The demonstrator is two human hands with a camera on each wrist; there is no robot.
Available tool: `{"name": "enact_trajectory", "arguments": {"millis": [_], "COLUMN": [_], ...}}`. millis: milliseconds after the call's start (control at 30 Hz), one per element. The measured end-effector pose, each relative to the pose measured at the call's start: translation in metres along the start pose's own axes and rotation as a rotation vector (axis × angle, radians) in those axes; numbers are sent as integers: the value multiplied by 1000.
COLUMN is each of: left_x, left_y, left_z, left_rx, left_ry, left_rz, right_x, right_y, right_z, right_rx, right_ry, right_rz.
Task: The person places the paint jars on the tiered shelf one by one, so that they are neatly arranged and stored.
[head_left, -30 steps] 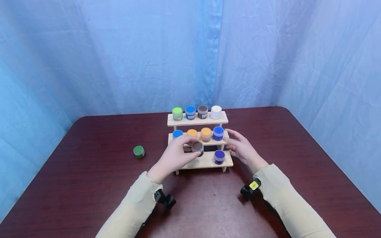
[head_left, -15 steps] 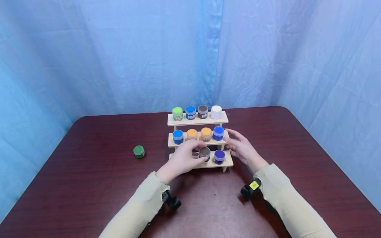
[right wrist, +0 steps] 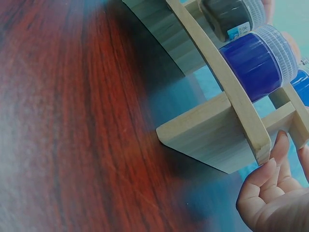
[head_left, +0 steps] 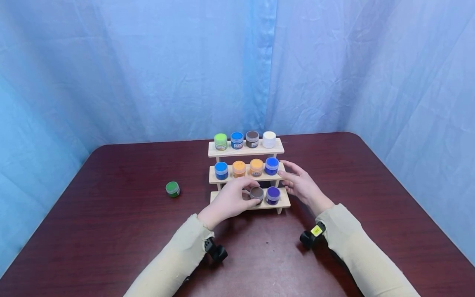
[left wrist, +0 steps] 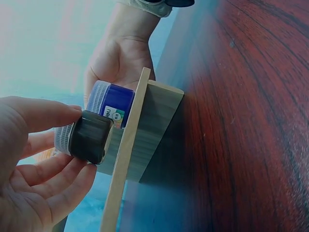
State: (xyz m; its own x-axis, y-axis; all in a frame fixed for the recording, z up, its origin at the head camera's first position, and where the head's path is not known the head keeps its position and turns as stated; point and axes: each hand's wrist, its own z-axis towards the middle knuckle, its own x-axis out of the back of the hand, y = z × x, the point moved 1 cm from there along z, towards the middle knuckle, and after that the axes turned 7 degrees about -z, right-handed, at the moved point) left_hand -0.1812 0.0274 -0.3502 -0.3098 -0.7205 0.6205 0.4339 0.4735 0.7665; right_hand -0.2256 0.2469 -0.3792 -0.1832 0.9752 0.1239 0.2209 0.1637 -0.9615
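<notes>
My left hand (head_left: 230, 200) pinches a dark brown paint jar (head_left: 256, 194) between thumb and fingers. In the left wrist view this brown jar (left wrist: 91, 137) is tilted slightly, its base close over the lowest plank, beside a purple-blue paint jar (left wrist: 111, 103). From the head, the purple jar (head_left: 273, 195) sits just right of it on the bottom step of a wooden three-step rack (head_left: 233, 154). My right hand (head_left: 302, 185) holds the rack's right end, thumb and forefinger about the middle plank's end. Its other fingers (right wrist: 263, 176) lie near the bottom plank's corner in the right wrist view.
On the middle step stand a blue jar (head_left: 221, 170), two orange jars (head_left: 256, 168) and a dark blue jar (head_left: 271, 166). Light green, blue, brown and white jars (head_left: 269, 140) line the top step. A green jar (head_left: 172, 189) sits on the table (head_left: 122, 231) at left.
My left hand has moved right and down with the brown jar, from before the middle step to beside the purple jar on the bottom step. The right hand stays at the rack's end.
</notes>
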Motion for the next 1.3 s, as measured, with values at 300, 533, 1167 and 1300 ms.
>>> {"name": "enact_trajectory", "arguments": {"millis": [300, 533, 1167, 1300], "left_x": [-3, -3, -2, -1], "left_y": [-4, -6, -11, -8], "left_z": [1, 0, -1, -2], "left_rx": [22, 42, 73, 69], "left_ry": [-9, -19, -25, -16], "left_rz": [11, -5, -37, -38], "right_x": [1, 1, 1, 1], "right_y": [0, 0, 0, 1], "right_z": [0, 0, -1, 0], "right_rx": [9, 12, 6, 12], "right_ry": [-10, -8, -7, -10], "right_rz": [3, 2, 18, 36]}}
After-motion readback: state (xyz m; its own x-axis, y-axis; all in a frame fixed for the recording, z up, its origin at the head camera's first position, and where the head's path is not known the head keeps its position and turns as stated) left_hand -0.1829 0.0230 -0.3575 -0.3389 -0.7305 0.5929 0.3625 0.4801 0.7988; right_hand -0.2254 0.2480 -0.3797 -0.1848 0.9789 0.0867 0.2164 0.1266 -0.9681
